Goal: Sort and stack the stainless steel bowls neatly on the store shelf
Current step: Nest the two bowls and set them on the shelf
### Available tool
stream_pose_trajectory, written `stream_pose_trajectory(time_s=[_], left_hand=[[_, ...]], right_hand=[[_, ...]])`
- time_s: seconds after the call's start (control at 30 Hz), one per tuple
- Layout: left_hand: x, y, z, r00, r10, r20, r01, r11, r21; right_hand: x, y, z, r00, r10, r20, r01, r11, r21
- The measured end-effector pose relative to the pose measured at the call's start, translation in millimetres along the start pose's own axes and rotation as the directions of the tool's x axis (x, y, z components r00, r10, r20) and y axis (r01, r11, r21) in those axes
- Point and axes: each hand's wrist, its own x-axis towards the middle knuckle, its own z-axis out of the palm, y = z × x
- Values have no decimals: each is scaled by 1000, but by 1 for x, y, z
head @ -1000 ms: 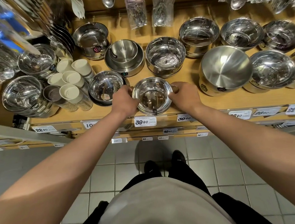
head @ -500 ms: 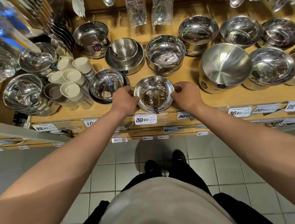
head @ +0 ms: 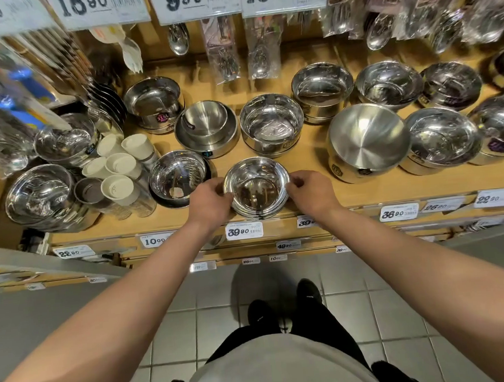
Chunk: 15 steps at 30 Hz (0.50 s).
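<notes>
Hands first: my left hand and my right hand hold the small steel bowl from both sides, fingers curled on its rim, I think so that it stays level and goes straight down. The bowl is at the front edge of the shelf, above the price tag 39.90; whether it touches the board I cannot tell. Just beside it to the left a shiny bowl rests on a dark one. Behind stands a straight-walled bowl, and nearer the back edge a deep bowl, each apart, probably grouped by size.
</notes>
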Motion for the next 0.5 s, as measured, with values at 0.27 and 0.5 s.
stream_pose_trajectory(time_s=[0.27, 0.5], left_hand=[[-6, 1, 1, 999, -13, 41, 17, 996, -92], [-7, 1, 5, 997, -74, -39, 69, 992, -109]], right_hand=[[0, 1, -1, 1000, -25, -13, 25, 1000, -13], [-9, 0, -9, 998, 32, 57, -38, 994, 101]])
